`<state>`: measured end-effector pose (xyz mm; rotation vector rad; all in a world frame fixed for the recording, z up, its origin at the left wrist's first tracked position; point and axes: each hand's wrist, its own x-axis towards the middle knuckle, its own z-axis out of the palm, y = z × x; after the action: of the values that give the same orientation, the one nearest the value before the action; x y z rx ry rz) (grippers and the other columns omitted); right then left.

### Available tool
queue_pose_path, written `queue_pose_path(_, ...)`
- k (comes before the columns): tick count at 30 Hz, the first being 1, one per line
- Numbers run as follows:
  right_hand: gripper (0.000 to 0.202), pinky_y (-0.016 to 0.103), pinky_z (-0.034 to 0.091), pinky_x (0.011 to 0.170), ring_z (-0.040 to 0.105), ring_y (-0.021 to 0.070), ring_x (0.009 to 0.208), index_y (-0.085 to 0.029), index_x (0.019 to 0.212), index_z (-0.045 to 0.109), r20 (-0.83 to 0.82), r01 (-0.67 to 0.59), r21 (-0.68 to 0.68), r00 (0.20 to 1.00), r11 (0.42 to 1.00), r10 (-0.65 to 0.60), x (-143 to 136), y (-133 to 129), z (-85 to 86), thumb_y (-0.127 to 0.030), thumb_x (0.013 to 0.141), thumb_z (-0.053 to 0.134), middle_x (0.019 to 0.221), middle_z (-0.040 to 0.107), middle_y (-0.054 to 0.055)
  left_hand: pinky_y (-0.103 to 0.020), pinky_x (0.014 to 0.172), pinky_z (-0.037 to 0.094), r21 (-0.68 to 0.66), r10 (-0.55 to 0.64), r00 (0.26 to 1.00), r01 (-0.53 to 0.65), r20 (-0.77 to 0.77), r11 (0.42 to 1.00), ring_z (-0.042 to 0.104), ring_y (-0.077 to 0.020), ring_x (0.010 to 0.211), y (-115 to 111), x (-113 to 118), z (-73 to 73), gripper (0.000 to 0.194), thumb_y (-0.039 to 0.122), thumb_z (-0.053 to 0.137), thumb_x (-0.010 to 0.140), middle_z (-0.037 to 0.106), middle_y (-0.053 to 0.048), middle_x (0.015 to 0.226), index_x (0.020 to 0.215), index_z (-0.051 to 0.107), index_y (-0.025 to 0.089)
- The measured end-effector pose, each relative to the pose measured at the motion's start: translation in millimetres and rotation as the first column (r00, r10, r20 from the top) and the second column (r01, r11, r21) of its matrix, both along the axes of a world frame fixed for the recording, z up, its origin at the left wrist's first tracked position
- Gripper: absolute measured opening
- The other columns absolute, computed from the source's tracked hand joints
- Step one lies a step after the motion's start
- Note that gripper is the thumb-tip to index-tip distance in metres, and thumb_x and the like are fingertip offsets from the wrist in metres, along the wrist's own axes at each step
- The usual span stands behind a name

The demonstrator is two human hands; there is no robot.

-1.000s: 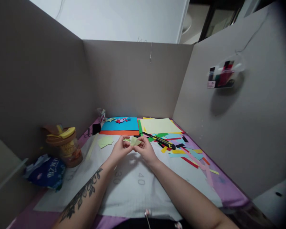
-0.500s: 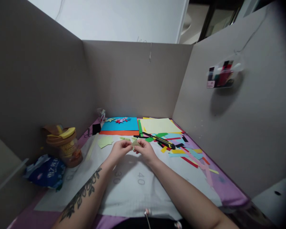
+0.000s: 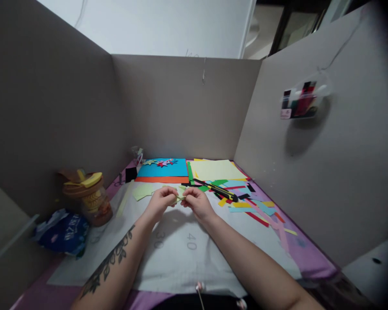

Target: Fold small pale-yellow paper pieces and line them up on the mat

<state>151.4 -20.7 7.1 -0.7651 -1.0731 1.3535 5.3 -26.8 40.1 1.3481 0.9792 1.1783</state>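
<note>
Between my two hands is a small piece of pale green paper (image 3: 180, 198), pinched at both sides just above the white sheet. My left hand (image 3: 163, 201) grips its left end with thumb and forefinger. From the right, my right hand (image 3: 198, 202) pinches the other end. The fingers cover most of the piece, so its exact shape is hard to make out. Larger pale green paper scraps (image 3: 142, 192) lie to the left of my left hand. Right of my right hand rests a black and yellow utility knife (image 3: 224, 193).
Coloured paper strips (image 3: 257, 218) are scattered at the right. A blue sheet (image 3: 163, 171) bearing small paper stars (image 3: 164, 163) and a cream paper stack (image 3: 216, 170) lie at the back. A lidded tub (image 3: 95, 200) and blue bag (image 3: 63, 232) stand left, beside grey partition walls (image 3: 184, 107).
The pale green paper has turned in my fingers and now shows as a narrower shape. Both hands stay in nearly the same place, with the left shifted slightly.
</note>
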Motion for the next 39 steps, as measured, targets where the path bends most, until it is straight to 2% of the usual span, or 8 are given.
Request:
queue_pose_path(6, 0.007, 0.026, 0.051, 0.054, 0.061, 0.0137, 0.051, -0.016, 0.063, 0.065, -0.038, -0.01, -0.031, 0.999, 0.999, 0.009, 6, -4, 7.5, -0.02, 0.057, 0.064, 0.054, 0.062, 0.0, -0.023, 0.055, 0.043, -0.06, 0.014, 0.996, -0.009, 0.088, 0.998, 0.049, -0.0082, 0.053, 0, 0, 0.6, 0.008, 0.019, 0.06, 0.057, 0.054, 0.003, 0.058, 0.064, 0.06, 0.014)
queue_pose_path(12, 0.009, 0.028, 0.051, 0.057, 0.062, 0.0144, 0.054, -0.017, 0.064, 0.067, 0.115, 0.017, 0.118, 0.993, 0.993, -0.031, 14, -1, 4.4, -0.025, 0.065, 0.064, 0.059, 0.063, 0.001, -0.024, 0.06, 0.045, -0.014, 0.011, 1.0, -0.012, -0.026, 1.0, 0.053, -0.0103, 0.059, -2, -2, 1.0, 0.011, 0.021, 0.063, 0.061, 0.06, 0.0, 0.065, 0.068, 0.064, 0.014)
queue_pose_path(19, 0.011, 0.026, 0.046, 0.053, 0.056, 0.0137, 0.051, -0.016, 0.059, 0.065, 0.249, 0.026, 0.156, 0.966, 0.987, -0.065, 23, 1, 11.7, -0.021, 0.067, 0.057, 0.053, 0.062, 0.001, -0.023, 0.058, 0.043, 0.073, 0.084, 0.987, -0.075, -0.133, 0.995, 0.053, -0.0108, 0.059, -1, -3, 0.4, 0.015, 0.023, 0.066, 0.061, 0.06, -0.001, 0.066, 0.071, 0.061, 0.013)
queue_pose_path(23, 0.014, 0.024, 0.038, 0.05, 0.047, 0.0112, 0.049, -0.017, 0.055, 0.057, 0.312, 0.169, 0.232, 0.92, 0.958, -0.238, 25, 5, 11.4, -0.019, 0.068, 0.053, 0.049, 0.052, -0.002, -0.021, 0.057, 0.041, 0.169, 0.091, 0.972, -0.055, -0.215, 0.984, 0.053, -0.0103, 0.061, 2, -4, -4.2, 0.014, 0.02, 0.062, 0.064, 0.058, 0.0, 0.068, 0.075, 0.057, 0.014)
queue_pose_path(26, 0.014, 0.024, 0.036, 0.053, 0.045, 0.0111, 0.054, -0.018, 0.06, 0.056, 0.375, 0.26, 0.418, 0.824, 0.871, -0.426, 22, 4, 8.8, -0.021, 0.073, 0.052, 0.056, 0.05, -0.002, -0.019, 0.054, 0.039, 0.273, 0.118, 0.964, -0.049, -0.239, 0.961, 0.05, -0.0083, 0.059, 6, -3, -10.7, 0.017, 0.016, 0.06, 0.064, 0.053, 0.003, 0.067, 0.079, 0.051, 0.016)
queue_pose_path(29, 0.01, 0.026, 0.04, 0.062, 0.051, 0.0141, 0.068, -0.019, 0.069, 0.06, 0.456, 0.141, 0.595, 0.752, 0.791, -0.476, 16, -2, 7.0, -0.02, 0.076, 0.053, 0.071, 0.057, 0.001, -0.017, 0.052, 0.036, 0.351, 0.12, 0.957, -0.021, -0.263, 0.936, 0.047, -0.007, 0.058, 8, -1, -18.2, 0.022, 0.014, 0.059, 0.064, 0.05, 0.006, 0.066, 0.081, 0.045, 0.018)
queue_pose_path(32, 0.01, 0.028, 0.041, 0.069, 0.052, 0.0163, 0.076, -0.019, 0.071, 0.061, 0.52, 0.028, 0.659, 0.705, 0.751, -0.482, 10, -7, 5.6, -0.016, 0.077, 0.053, 0.074, 0.059, 0.003, -0.017, 0.052, 0.035, 0.395, 0.14, 0.939, -0.005, -0.313, 0.919, 0.046, -0.0069, 0.057, 9, 1, -25.2, 0.02, 0.016, 0.058, 0.066, 0.049, 0.006, 0.065, 0.08, 0.043, 0.019)
queue_pose_path(39, 0.011, 0.028, 0.039, 0.07, 0.051, 0.0161, 0.075, -0.019, 0.07, 0.057, 0.569, -0.014, 0.654, 0.668, 0.757, -0.479, 10, -4, 0.7, -0.015, 0.078, 0.051, 0.072, 0.056, 0.001, -0.018, 0.054, 0.037, 0.377, 0.107, 0.931, 0.035, -0.348, 0.925, 0.05, -0.0089, 0.058, 8, 0, -26.3, 0.017, 0.022, 0.059, 0.071, 0.054, 0.004, 0.066, 0.082, 0.047, 0.018)
